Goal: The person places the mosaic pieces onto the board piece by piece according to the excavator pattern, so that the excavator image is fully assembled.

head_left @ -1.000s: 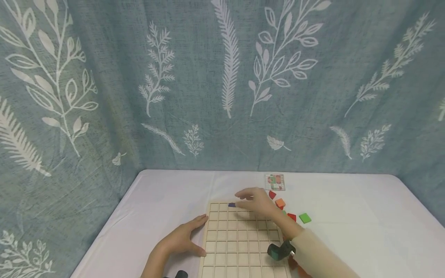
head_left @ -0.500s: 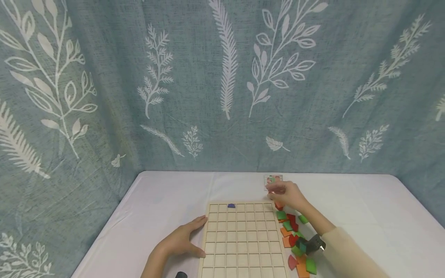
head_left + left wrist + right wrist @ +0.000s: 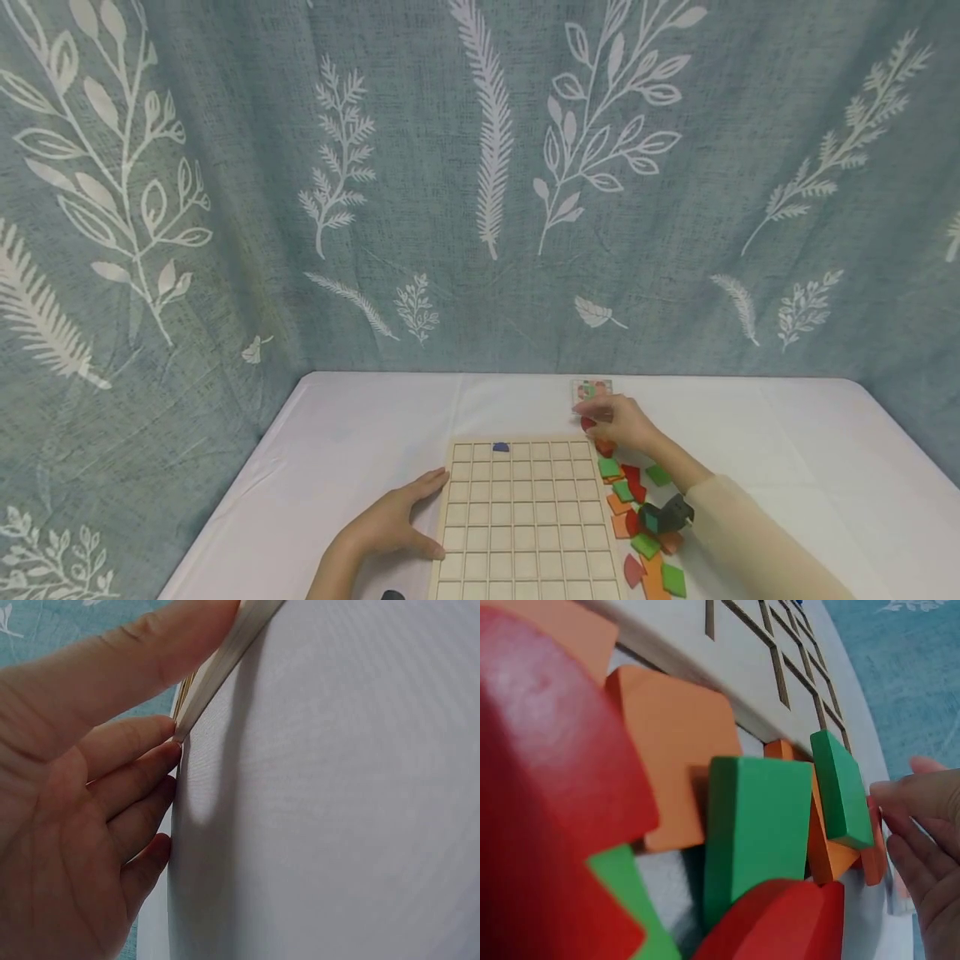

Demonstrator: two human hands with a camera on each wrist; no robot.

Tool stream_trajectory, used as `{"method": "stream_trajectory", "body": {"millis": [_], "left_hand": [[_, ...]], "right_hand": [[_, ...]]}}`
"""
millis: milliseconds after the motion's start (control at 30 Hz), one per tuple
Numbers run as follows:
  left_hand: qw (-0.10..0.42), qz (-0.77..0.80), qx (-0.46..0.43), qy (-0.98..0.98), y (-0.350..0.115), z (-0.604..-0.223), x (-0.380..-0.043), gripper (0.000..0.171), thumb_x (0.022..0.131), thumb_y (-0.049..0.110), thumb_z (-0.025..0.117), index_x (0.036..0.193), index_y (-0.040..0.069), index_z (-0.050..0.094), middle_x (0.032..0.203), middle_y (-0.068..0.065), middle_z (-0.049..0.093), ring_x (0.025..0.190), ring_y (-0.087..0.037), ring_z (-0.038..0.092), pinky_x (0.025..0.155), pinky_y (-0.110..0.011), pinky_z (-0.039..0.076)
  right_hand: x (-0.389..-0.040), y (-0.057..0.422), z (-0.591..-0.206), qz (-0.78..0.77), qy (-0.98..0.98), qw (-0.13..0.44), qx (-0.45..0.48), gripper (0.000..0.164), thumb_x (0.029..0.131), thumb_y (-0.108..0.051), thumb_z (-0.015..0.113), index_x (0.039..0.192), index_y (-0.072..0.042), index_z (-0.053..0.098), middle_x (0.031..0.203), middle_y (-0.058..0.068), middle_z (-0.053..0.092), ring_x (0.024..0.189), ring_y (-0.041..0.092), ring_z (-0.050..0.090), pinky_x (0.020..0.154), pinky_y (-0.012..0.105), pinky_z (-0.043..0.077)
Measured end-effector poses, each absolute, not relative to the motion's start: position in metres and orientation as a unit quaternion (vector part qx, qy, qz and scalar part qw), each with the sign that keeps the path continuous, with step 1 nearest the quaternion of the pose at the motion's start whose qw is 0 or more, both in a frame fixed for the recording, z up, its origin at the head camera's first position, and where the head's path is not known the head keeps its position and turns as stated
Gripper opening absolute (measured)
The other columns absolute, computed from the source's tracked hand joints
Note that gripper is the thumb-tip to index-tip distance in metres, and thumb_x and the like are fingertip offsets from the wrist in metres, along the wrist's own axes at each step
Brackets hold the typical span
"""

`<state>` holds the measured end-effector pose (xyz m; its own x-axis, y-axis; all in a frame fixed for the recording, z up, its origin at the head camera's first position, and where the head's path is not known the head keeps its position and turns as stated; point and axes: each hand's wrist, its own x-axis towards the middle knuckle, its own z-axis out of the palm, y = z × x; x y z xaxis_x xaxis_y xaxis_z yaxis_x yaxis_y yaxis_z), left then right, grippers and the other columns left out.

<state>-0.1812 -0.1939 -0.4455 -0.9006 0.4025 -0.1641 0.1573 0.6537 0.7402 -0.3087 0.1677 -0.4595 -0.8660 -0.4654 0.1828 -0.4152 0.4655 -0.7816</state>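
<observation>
A pale wooden grid board (image 3: 523, 514) lies on the white table, and a small dark-blue block with a curved top (image 3: 501, 447) sits in its far row. My left hand (image 3: 397, 518) rests along the board's left edge, thumb and fingers spread; in the left wrist view its fingertips touch the wooden side (image 3: 217, 671). Just past the board's far right corner, my right hand (image 3: 621, 422) pinches a small red block (image 3: 588, 423) between thumb and fingers. In the right wrist view, that hand (image 3: 930, 832) is at the far end of the row of blocks, partly out of frame.
Green, orange and red wooden blocks lie heaped along the board's right side, among them a green one (image 3: 673, 581) and a pink-red fan-shaped one (image 3: 633, 571). A printed pattern card (image 3: 592, 388) lies behind the right hand. A patterned blue curtain (image 3: 450, 208) hangs behind the table.
My right hand has left the blue block in the far row and moved right to the red block by the card. The left hand has stayed at the board's edge.
</observation>
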Motion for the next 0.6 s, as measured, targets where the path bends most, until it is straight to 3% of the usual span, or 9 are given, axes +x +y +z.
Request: {"method": "stream_trajectory", "body": {"millis": [233, 600], "left_hand": [[0.154, 0.386, 0.151, 0.897, -0.1935, -0.4452, -0.1772, 0.101, 0.052, 0.030, 0.084, 0.139, 0.006, 0.039, 0.147, -0.016, 0.032, 0.134, -0.042, 0.025, 0.106, -0.061, 0.022], [0.154, 0.391, 0.151, 0.895, -0.1925, -0.4405, -0.1758, 0.100, 0.054, 0.029, 0.084, 0.139, 0.005, 0.039, 0.147, -0.018, 0.031, 0.134, -0.043, 0.024, 0.106, -0.062, 0.021]], "right_hand": [[-0.3097, 0.1638, -0.4591, -0.410, 0.875, 0.045, -0.252, 0.030, 0.077, 0.003, 0.068, 0.107, -0.001, 0.067, 0.114, 0.020, 0.062, 0.109, 0.037, 0.057, 0.087, 0.043, 0.052], [-0.3136, 0.1698, -0.4582, -0.387, 0.875, 0.046, -0.287, 0.027, 0.078, 0.003, 0.066, 0.104, -0.002, 0.068, 0.108, 0.016, 0.066, 0.108, 0.035, 0.058, 0.088, 0.042, 0.051]]}}
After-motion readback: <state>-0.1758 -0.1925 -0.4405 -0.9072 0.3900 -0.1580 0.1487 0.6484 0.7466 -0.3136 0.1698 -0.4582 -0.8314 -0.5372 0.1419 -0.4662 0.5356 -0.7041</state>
